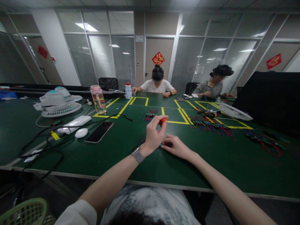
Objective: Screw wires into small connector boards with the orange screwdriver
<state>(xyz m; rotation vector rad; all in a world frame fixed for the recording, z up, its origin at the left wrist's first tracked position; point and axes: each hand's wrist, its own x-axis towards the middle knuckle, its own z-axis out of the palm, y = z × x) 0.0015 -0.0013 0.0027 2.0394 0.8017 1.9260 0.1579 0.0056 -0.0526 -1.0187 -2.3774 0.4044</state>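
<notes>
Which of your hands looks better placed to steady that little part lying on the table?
Probably the right hand: it lies flat on the green table, fingertips on the small part. The left hand is raised, gripping an orange-handled tool.

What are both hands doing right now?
Left hand: raised, closed on an orange tool, only partly visible.
Right hand: low on the table, fingers on a small dark part; grip cannot be told.
</notes>
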